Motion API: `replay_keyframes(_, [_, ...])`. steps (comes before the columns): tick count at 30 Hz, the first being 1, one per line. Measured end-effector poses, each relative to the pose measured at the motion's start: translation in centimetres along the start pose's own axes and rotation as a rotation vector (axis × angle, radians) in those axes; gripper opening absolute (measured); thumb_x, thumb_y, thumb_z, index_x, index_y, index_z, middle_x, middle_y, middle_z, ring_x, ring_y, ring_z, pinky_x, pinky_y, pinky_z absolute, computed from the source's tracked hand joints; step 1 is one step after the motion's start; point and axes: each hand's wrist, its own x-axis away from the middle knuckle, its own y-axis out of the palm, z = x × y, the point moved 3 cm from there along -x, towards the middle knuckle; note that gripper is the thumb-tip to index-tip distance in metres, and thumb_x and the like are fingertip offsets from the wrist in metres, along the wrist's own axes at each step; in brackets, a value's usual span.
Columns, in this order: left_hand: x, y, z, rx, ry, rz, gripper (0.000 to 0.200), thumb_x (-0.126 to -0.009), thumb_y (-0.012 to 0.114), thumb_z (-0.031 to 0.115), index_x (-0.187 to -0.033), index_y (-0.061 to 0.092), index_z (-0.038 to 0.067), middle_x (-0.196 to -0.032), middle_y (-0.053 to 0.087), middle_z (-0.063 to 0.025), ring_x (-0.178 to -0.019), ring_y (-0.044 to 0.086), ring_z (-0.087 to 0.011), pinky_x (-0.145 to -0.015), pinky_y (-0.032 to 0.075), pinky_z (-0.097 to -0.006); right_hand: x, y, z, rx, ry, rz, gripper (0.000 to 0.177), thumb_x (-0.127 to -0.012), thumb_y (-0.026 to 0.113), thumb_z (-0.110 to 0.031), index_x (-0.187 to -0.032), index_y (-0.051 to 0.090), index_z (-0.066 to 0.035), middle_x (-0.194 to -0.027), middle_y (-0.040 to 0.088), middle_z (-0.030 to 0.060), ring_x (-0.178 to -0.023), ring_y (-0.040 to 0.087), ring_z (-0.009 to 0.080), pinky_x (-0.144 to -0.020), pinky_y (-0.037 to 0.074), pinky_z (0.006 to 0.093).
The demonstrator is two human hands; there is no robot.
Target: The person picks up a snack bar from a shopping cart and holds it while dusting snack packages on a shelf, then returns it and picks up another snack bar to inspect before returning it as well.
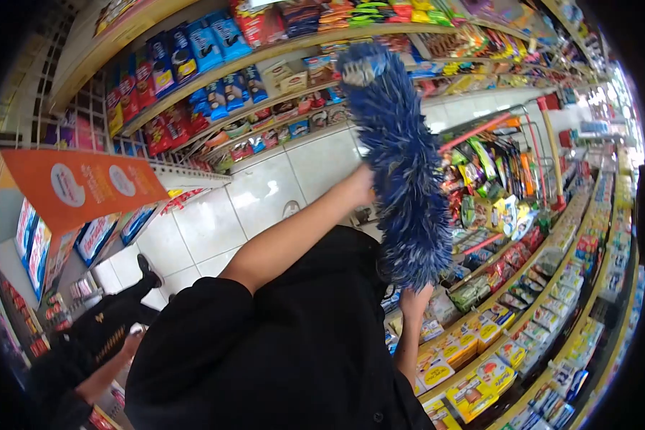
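A long, fluffy blue duster (408, 179) stretches from the upper middle down to the chest of the black shirt. At its lower end, my right hand (416, 299) is closed round the base, partly covered by the fibres. My left hand (364, 183) reaches the duster's left side at mid-length. Its fingers are hidden behind the fibres, so their grip does not show.
Snack shelves (265, 57) run across the top. A wire basket (494, 172) of packets and curved shelves (473, 344) of boxed goods fill the right. An orange display (86, 186) stands left, above another person (86, 351) in black. Pale floor tiles (208, 222) show between.
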Motion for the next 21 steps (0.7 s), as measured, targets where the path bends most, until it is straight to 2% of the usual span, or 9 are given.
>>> replay_keyframes(1, [-0.4,-0.3,-0.9,-0.026,-0.048,0.01,0.035,-0.093,0.042,0.032,-0.108,0.058,0.004,-0.102,0.063,-0.0077,-0.085,0.063,-0.0178,-0.075,0.052,-0.0319,-0.6,-0.5,-1.9,0.063,0.173,-0.112,0.035,-0.066,0.051,0.0,-0.101,0.056,0.005,-0.089,0.059,0.0281,-0.085,0.054,0.0471,-0.074,0.044,0.0438])
replay_keyframes(6, [-2.0,-5.1,-2.2,0.007,0.062,0.222,0.043,-0.093,0.039,0.043,-0.104,0.056,0.005,-0.091,0.065,-0.004,-0.074,0.063,-0.0145,-0.065,0.052,-0.0286,0.3,0.3,5.0,0.082,0.221,0.042,0.018,-0.071,0.048,0.001,-0.086,0.053,0.01,-0.083,0.061,0.0214,-0.079,0.057,0.0376,-0.074,0.044,0.0394])
replay_keyframes(9, [0.1,-3.7,-0.1,0.034,0.223,0.154,0.031,-0.094,0.041,0.033,-0.099,0.055,0.006,-0.082,0.062,-0.0023,-0.067,0.06,-0.0153,-0.062,0.051,-0.0321,1.2,0.2,12.8,0.326,-0.264,0.043,0.023,-0.073,0.048,-0.004,-0.091,0.054,0.01,-0.086,0.061,0.0222,-0.083,0.057,0.0327,-0.076,0.043,0.0396])
replay_keyframes(11, [3.8,0.8,-0.1,0.025,0.322,0.188,0.025,-0.093,0.042,0.026,-0.099,0.055,0.006,-0.082,0.061,-0.0026,-0.065,0.059,-0.0157,-0.062,0.051,-0.0337,-0.1,-2.9,3.6,-0.115,-0.11,0.008,0.027,-0.076,0.049,-0.008,-0.094,0.054,0.011,-0.089,0.061,0.023,-0.086,0.056,0.0336,-0.077,0.041,0.0405])
replay_keyframes(14, [4.1,0.0,-3.6,-0.384,0.216,0.388,0.028,-0.093,0.042,0.021,-0.114,0.052,0.007,-0.101,0.061,-0.0074,-0.079,0.061,-0.018,-0.07,0.052,-0.0351,-3.7,-2.6,8.1,-0.086,-0.045,-0.228,0.034,-0.076,0.048,-0.006,-0.104,0.053,0.012,-0.095,0.061,0.0251,-0.082,0.056,0.034,-0.079,0.044,0.0369])
replay_keyframes(16, [2.6,-1.1,-6.0,-0.242,0.463,0.23,0.032,-0.094,0.04,0.024,-0.121,0.046,0.006,-0.104,0.059,-0.0068,-0.084,0.06,-0.0174,-0.069,0.052,-0.0348,-4.1,-3.8,2.6,-0.111,0.014,-0.077,0.026,-0.074,0.055,-0.009,-0.092,0.058,0.011,-0.087,0.063,0.0228,-0.083,0.058,0.0314,-0.076,0.044,0.0368])
replay_keyframes(17, [3.2,-2.1,-5.8,-0.182,0.498,0.29,0.033,-0.095,0.04,0.025,-0.121,0.046,0.006,-0.106,0.059,-0.0066,-0.086,0.06,-0.0169,-0.07,0.052,-0.0338,-4.4,-3.9,3.8,0.03,-0.236,-0.086,0.023,-0.074,0.055,-0.007,-0.089,0.058,0.01,-0.084,0.063,0.0206,-0.082,0.059,0.0302,-0.074,0.045,0.0366])
replay_keyframes(19, [4.4,-2.5,-5.2,-0.056,0.559,0.388,0.035,-0.095,0.04,0.027,-0.123,0.045,0.006,-0.11,0.058,-0.0063,-0.091,0.06,-0.016,-0.072,0.052,-0.0319,-4.6,-4.6,3.7,-0.139,-0.248,-0.134,0.019,-0.07,0.054,-0.004,-0.084,0.058,0.008,-0.078,0.062,0.0179,-0.08,0.059,0.029,-0.072,0.044,0.037])
replay_keyframes(21, [7.6,-0.7,-5.3,-0.043,0.758,0.227,0.031,-0.094,0.044,0.025,-0.115,0.052,0.004,-0.106,0.06,-0.0065,-0.092,0.06,-0.0147,-0.074,0.051,-0.0293,-4.8,-5.3,3.9,-0.228,-0.247,-0.254,0.018,-0.068,0.054,-0.003,-0.082,0.057,0.007,-0.075,0.062,0.0173,-0.08,0.059,0.0287,-0.071,0.044,0.0374])
